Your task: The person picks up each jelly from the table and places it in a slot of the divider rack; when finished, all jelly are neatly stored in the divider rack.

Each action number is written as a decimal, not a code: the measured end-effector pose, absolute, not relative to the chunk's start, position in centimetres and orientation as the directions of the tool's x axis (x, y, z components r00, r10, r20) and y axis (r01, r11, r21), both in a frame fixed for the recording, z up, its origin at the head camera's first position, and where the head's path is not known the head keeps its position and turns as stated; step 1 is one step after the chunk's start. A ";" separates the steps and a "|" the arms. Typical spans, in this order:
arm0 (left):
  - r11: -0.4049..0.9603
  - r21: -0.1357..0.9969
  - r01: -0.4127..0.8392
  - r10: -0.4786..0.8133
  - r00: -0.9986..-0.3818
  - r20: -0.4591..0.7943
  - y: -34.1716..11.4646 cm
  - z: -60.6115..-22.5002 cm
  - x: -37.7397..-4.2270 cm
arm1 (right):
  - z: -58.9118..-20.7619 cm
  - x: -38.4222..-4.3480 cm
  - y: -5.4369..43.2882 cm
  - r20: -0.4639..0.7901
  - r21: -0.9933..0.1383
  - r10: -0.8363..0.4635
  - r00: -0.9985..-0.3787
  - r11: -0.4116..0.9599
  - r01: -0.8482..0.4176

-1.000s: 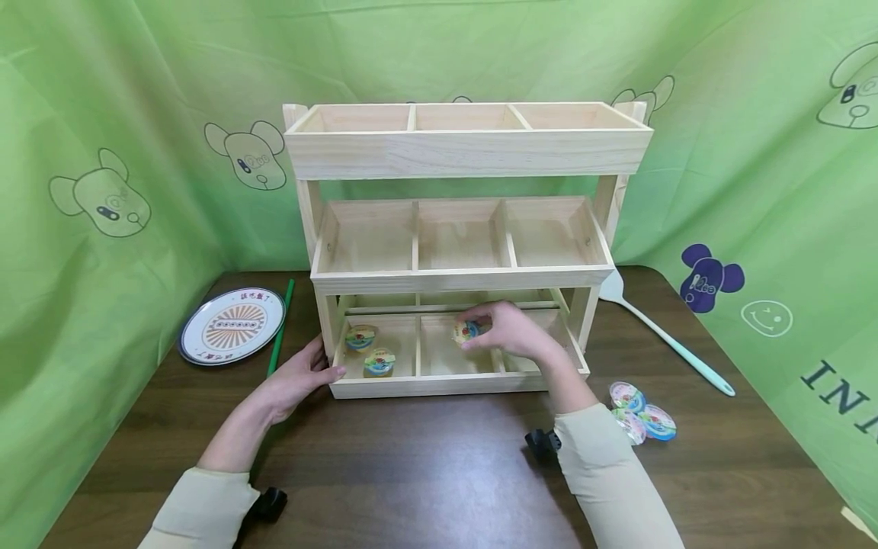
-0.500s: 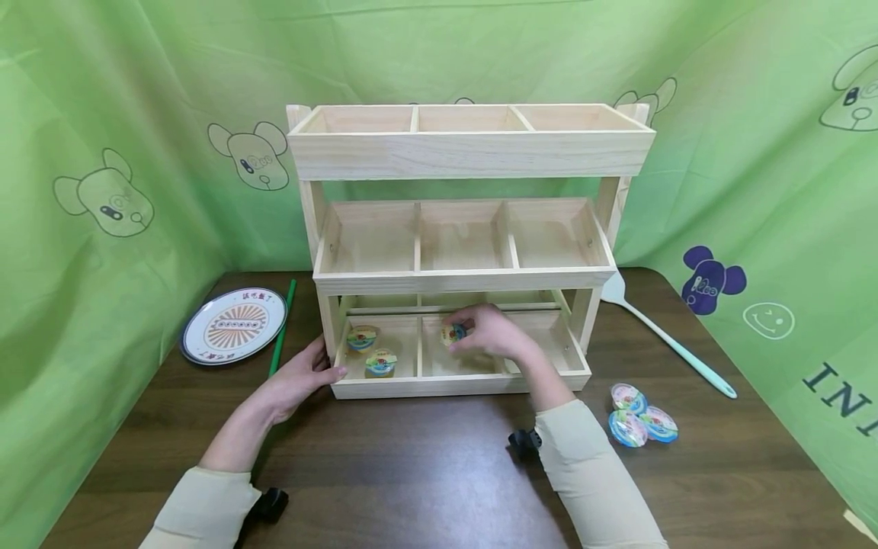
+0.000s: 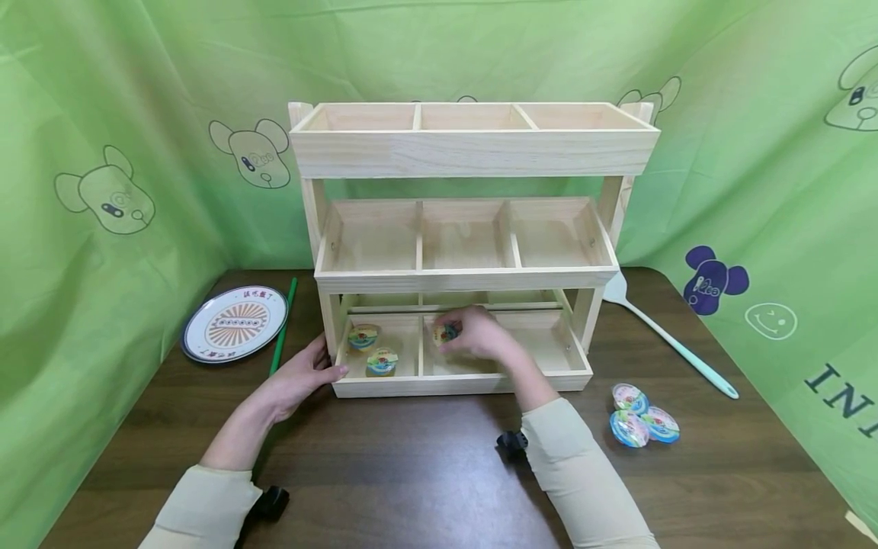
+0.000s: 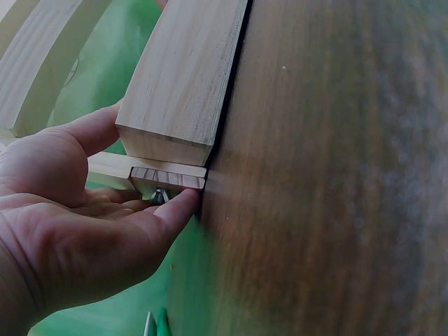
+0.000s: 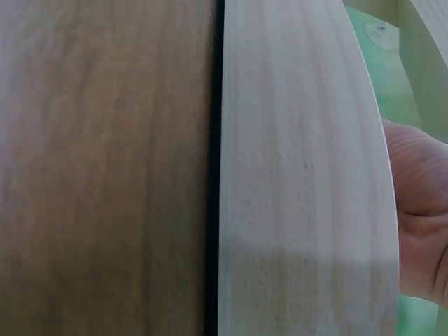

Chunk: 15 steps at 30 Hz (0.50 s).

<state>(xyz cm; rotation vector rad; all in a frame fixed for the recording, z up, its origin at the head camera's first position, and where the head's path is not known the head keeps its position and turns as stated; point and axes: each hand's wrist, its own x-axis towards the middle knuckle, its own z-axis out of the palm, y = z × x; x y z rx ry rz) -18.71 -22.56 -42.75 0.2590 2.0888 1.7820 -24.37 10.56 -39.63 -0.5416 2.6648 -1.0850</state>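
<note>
A three-tier wooden rack stands on the table, each tray split into three compartments. At its lower left corner my left hand grips the frame, thumb against the tray's end and fingers round the leg. My right hand pinches a small jelly cup inside the middle compartment of the bottom tray, near its left divider; the fingers partly cover the cup. Two yellowish jelly cups, a rear one and a front one, sit in the left compartment. The front board hides the right fingertips in the right wrist view.
Three pink-and-blue jelly cups lie together on the table at the right. A pale turquoise long-handled spatula lies behind them. At the left are a white printed plate and a green stick. Green cloth surrounds the table.
My right hand has carried the jelly cup leftward across the middle compartment, toward its left divider. The left hand has stayed at the rack's corner.
</note>
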 end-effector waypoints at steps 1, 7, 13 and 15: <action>0.179 0.978 -0.102 0.381 -0.910 -0.165 -22.6 -42.8 -18.7 | -39.7 -24.4 10.4 -0.050 -0.698 -0.410 -0.911 0.666 -0.262; 0.185 0.978 -0.100 0.380 -0.910 -0.164 -22.6 -42.8 -18.7 | -40.0 -24.2 9.6 -0.016 -0.661 -0.403 -0.915 0.691 -0.292; 0.189 0.976 -0.104 0.380 -0.909 -0.171 -22.5 -42.6 -18.6 | -40.0 -23.8 8.9 -0.008 -0.677 -0.367 -0.930 0.687 -0.265; 0.186 0.977 -0.105 0.382 -0.908 -0.170 -22.5 -42.5 -18.6 | -40.0 -23.7 8.9 -0.014 -0.682 -0.355 -0.935 0.687 -0.250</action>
